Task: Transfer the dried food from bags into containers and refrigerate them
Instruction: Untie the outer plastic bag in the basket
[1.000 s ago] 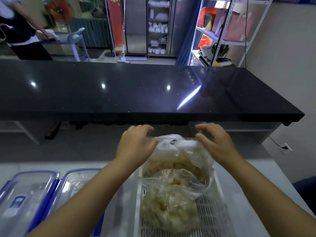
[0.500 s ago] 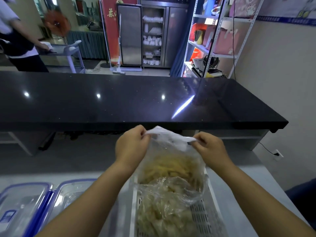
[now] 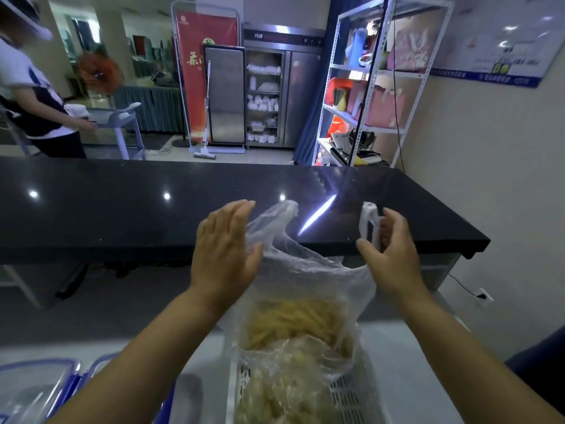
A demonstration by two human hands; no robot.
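A thin clear plastic bag (image 3: 308, 280) of yellowish dried strips stands in a white slotted basket (image 3: 345, 396), its mouth pulled wide. My left hand (image 3: 224, 249) is flat with straight fingers against the bag's left handle. My right hand (image 3: 388, 249) grips the twisted right handle and holds it up and out. A second clear bag (image 3: 284, 384) of pale dried food lies nearer me in the same basket. Two clear containers with blue-rimmed lids (image 3: 36, 390) sit at the lower left, partly hidden by my left arm.
A long black glossy counter (image 3: 122, 206) runs across just beyond the bags. Behind it stand a steel refrigerator (image 3: 269, 87), a metal shelf rack (image 3: 373, 87) and a red banner. A person (image 3: 33, 99) stands at a cart at the far left.
My hands have moved apart and higher, spreading the bag's two handles so its mouth is open. The left hand went from pinching the plastic to lying flat against it.
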